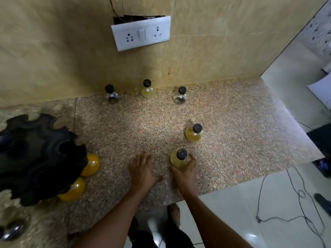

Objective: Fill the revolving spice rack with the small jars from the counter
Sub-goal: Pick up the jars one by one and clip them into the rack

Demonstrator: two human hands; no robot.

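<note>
The black revolving spice rack (pixel 35 158) stands at the counter's left, with two orange-filled jars (pixel 92 164) (pixel 74 190) sitting in its lower slots. My right hand (pixel 186 172) wraps around a yellow jar with a black cap (pixel 177 159) that rests on the counter. My left hand (pixel 143 170) lies flat on the granite, fingers apart, holding nothing. Another yellow jar (pixel 194 133) stands just beyond the held one. Three more jars line the wall: a dark one (pixel 112 95), a pale yellow one (pixel 147 89) and a near-clear one (pixel 180 96).
A speckled granite counter (pixel 134 126) ends at its right and front edges above a tiled floor with loose cables (pixel 295 194). A white socket plate (pixel 141 34) hangs on the wall. A shiny metal object (pixel 12 230) lies at bottom left.
</note>
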